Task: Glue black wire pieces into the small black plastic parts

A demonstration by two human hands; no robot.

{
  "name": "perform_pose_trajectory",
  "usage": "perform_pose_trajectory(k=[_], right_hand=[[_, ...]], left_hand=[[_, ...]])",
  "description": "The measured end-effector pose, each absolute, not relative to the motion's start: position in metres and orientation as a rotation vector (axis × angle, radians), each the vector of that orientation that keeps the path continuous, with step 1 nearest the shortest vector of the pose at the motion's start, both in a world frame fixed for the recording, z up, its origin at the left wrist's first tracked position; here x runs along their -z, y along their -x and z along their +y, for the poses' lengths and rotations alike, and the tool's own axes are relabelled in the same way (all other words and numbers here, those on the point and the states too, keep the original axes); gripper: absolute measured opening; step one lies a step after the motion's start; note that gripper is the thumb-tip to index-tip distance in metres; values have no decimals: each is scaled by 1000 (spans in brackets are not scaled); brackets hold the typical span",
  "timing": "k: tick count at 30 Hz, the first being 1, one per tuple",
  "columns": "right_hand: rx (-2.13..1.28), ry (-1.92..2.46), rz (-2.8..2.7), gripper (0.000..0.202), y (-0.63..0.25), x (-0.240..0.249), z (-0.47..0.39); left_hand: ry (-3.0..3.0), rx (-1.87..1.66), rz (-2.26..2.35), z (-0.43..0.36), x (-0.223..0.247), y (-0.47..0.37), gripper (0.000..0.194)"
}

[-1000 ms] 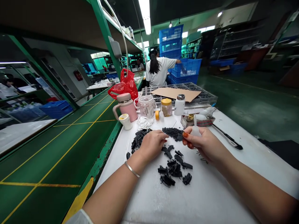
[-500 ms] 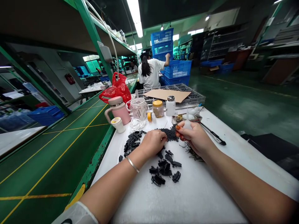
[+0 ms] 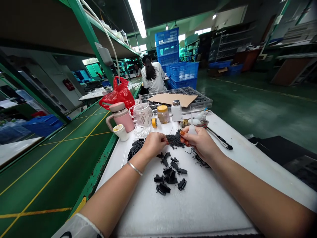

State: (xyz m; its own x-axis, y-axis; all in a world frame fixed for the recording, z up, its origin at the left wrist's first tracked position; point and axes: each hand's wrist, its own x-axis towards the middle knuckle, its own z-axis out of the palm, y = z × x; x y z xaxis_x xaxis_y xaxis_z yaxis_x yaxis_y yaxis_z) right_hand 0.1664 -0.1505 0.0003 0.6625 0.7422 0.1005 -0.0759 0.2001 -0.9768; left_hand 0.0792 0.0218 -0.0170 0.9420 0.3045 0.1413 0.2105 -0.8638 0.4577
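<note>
My right hand [image 3: 201,142] is closed around a small white squeeze bottle [image 3: 192,129] with a thin nozzle pointing up. A dark piece shows beside those fingertips; whether they grip it I cannot tell. My left hand [image 3: 155,144] has its fingers pinched together at the left edge of a heap of tiny black parts [image 3: 174,140]; anything between them is too small to make out. Curved black pieces [image 3: 170,176] lie scattered nearer to me. More black pieces [image 3: 135,148] are piled left of my left hand. Thin dark sticks [image 3: 198,158] lie under my right hand.
Behind the heap stand a pink mug [image 3: 122,117], a white cup [image 3: 121,133], a clear plastic jug [image 3: 143,114], a yellow-lidded jar [image 3: 163,114] and a white pump bottle [image 3: 176,110]. A black-handled tool [image 3: 220,138] lies at right. A co-worker [image 3: 153,76] sits beyond.
My left hand has moved from over the curved pieces to the edge of the tiny-part heap. My right hand still holds the bottle. The co-worker's raised arm has come down. The view has shifted slightly.
</note>
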Motion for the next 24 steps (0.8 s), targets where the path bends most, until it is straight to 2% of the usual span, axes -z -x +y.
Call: perform_pose_trajectory(k=[10, 15, 21, 24], right_hand=[[-626, 1262, -658, 34, -166, 0, -150], [-629, 1268, -661, 35, -165, 1, -149], [-624, 1265, -677, 37, -166, 1, -150], [-624, 1268, -698, 37, -166, 2, -150]], left_hand=[[-2279, -163, 437, 27, 20, -74, 3], [-2095, -88, 455, 35, 28, -77, 15], [-1928, -129, 443, 39, 26, -78, 6], [-1815, -143, 414, 38, 19, -71, 9]])
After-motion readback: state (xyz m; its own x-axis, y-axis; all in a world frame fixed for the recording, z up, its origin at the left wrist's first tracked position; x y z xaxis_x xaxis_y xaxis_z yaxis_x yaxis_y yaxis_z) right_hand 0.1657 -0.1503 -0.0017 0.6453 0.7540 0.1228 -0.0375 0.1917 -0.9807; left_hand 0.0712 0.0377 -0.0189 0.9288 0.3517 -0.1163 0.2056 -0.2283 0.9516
